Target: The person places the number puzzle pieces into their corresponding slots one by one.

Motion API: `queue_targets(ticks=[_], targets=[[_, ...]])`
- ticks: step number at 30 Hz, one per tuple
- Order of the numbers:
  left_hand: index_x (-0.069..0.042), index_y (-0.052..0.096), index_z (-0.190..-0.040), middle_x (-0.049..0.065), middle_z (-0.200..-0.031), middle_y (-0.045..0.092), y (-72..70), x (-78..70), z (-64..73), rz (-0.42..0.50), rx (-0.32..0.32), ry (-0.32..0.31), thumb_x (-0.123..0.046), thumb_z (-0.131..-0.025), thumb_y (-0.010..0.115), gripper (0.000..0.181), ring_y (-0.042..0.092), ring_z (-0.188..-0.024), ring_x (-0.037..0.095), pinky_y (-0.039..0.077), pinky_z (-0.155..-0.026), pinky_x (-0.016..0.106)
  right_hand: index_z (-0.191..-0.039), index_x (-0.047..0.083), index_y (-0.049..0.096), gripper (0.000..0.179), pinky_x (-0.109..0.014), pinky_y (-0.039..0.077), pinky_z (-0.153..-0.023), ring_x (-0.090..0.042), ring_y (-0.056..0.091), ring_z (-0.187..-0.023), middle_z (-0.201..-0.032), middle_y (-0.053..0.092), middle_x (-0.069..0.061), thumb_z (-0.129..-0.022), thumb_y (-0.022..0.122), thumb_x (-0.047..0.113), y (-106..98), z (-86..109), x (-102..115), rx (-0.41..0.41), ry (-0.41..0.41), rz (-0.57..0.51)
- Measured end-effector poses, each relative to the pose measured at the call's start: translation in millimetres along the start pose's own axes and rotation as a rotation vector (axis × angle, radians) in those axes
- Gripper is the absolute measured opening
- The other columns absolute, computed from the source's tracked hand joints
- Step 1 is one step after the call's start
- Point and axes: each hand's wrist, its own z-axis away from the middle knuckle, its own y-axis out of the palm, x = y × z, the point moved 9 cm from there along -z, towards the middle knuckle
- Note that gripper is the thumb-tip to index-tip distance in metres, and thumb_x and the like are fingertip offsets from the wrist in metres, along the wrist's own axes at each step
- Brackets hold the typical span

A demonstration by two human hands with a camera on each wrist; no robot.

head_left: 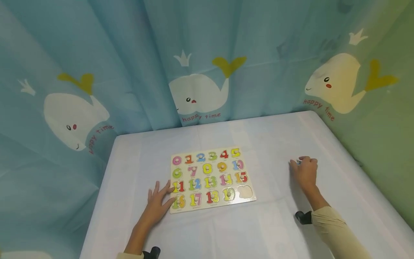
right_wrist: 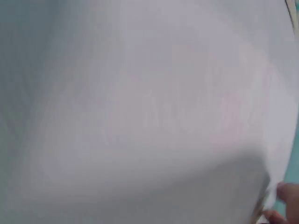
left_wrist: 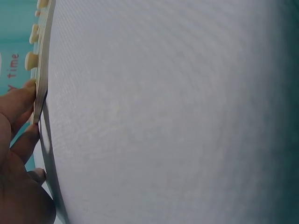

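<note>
A wooden number puzzle board (head_left: 207,209) lies on the white table, with knobbed number pieces from 0 to 19 in it. Its lower right recess (head_left: 245,191) is bare. My left hand (head_left: 157,203) rests at the board's left edge, fingers extended, two fingertips on the board near 11 and 16. The left wrist view shows that hand's fingers (left_wrist: 21,105) against the board's edge (left_wrist: 43,70). Well to the right of the board, my right hand (head_left: 305,174) pinches a small puzzle piece (head_left: 299,162), mostly hidden by the fingers. In the right wrist view only its thin edge (right_wrist: 260,205) shows, blurred.
A white cloth (head_left: 207,237) covers the table. Blue curtains (head_left: 136,72) with whale prints hang behind it, and a green one (head_left: 381,144) along the right side. Black camera mounts (head_left: 303,217) sit at both wrists.
</note>
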Motion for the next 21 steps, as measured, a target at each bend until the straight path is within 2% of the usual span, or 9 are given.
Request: queue_targets(ticks=[2,5,7,9,12,14,16,18,21], targets=[[-0.01,0.061,-0.123,0.012,-0.146,0.037,-0.7,0.4,1.8,-0.004,-0.003,-0.002,-0.028,-0.087,0.067,0.041,0.007,-0.139,0.043,-0.004,-0.108,0.059,-0.099,-0.023,0.055,0.031,-0.056,0.042,-0.073,-0.048,0.047,-0.087,-0.092,0.05,-0.036,-0.091,0.056,0.007,-1,-5.2,-15,0.052,0.065,0.042],[-0.01,0.061,-0.123,0.012,-0.146,0.037,-1.2,0.4,2.5,-0.003,-0.005,0.003,-0.028,-0.087,0.066,0.04,0.006,-0.139,0.042,-0.005,-0.108,0.059,-0.09,-0.019,0.06,0.021,-0.049,0.043,-0.065,-0.04,0.05,-0.078,-0.081,0.054,-0.028,-0.091,0.056,0.002,0,-2.1,-8,0.07,0.006,0.027],[-0.011,0.061,-0.122,0.011,-0.146,0.036,-1.3,0.5,1.7,-0.006,-0.006,0.004,-0.027,-0.087,0.067,0.039,0.006,-0.139,0.042,-0.005,-0.108,0.058,-0.086,-0.014,0.061,0.01,-0.044,0.043,-0.061,-0.034,0.053,-0.072,-0.076,0.057,-0.022,-0.087,0.062,-0.004,2,7.1,15,0.043,-0.145,-0.014],[-0.011,0.061,-0.122,0.012,-0.146,0.037,-1.4,0.0,1.1,-0.006,-0.008,0.005,-0.027,-0.087,0.067,0.039,0.006,-0.139,0.042,-0.005,-0.108,0.059,-0.086,-0.008,0.063,0.006,-0.039,0.044,-0.06,-0.027,0.053,-0.071,-0.077,0.058,-0.014,-0.082,0.067,-0.006,9,24.1,48,0.087,-0.321,-0.084],[-0.011,0.061,-0.122,0.011,-0.146,0.037,-1.5,0.6,-0.4,-0.014,-0.008,-0.002,-0.026,-0.087,0.067,0.039,0.006,-0.139,0.041,-0.004,-0.108,0.058,-0.087,0.001,0.065,0.012,-0.031,0.048,-0.06,-0.017,0.055,-0.071,-0.08,0.061,-0.003,-0.078,0.072,-0.003,34,59.2,98,0.325,-0.534,-0.191],[-0.01,0.061,-0.123,0.012,-0.146,0.037,-1.8,0.0,-1.3,-0.013,-0.009,-0.001,-0.026,-0.087,0.067,0.039,0.006,-0.139,0.042,-0.004,-0.108,0.058,-0.088,0.006,0.064,0.014,-0.025,0.049,-0.062,-0.011,0.053,-0.073,-0.083,0.059,0.004,-0.079,0.072,0.001,56,81.4,119,0.53,-0.544,-0.216],[-0.01,0.061,-0.123,0.012,-0.146,0.037,-1.3,0.5,-2.0,-0.013,-0.003,-0.007,-0.025,-0.087,0.067,0.039,0.006,-0.139,0.041,-0.005,-0.109,0.058,-0.087,0.01,0.062,0.015,-0.022,0.05,-0.065,-0.007,0.052,-0.074,-0.082,0.056,0.009,-0.079,0.073,0.003,74,96.1,129,0.645,-0.516,-0.18],[-0.01,0.061,-0.123,0.012,-0.146,0.037,-0.5,1.1,-1.6,-0.01,0.004,-0.013,-0.025,-0.087,0.067,0.04,0.006,-0.139,0.041,-0.005,-0.109,0.058,-0.085,0.011,0.06,0.018,-0.022,0.05,-0.067,-0.007,0.051,-0.075,-0.081,0.054,0.01,-0.078,0.075,0.004,84,102.9,133,0.67,-0.5,-0.128],[-0.01,0.061,-0.123,0.011,-0.147,0.036,1.2,2.7,-0.6,-0.002,0.014,-0.017,-0.026,-0.087,0.067,0.04,0.005,-0.14,0.041,-0.006,-0.109,0.057,-0.083,0.011,0.058,0.021,-0.024,0.051,-0.068,-0.009,0.054,-0.076,-0.079,0.055,0.009,-0.076,0.076,0.003,90,106.4,137,0.649,-0.511,-0.104]])
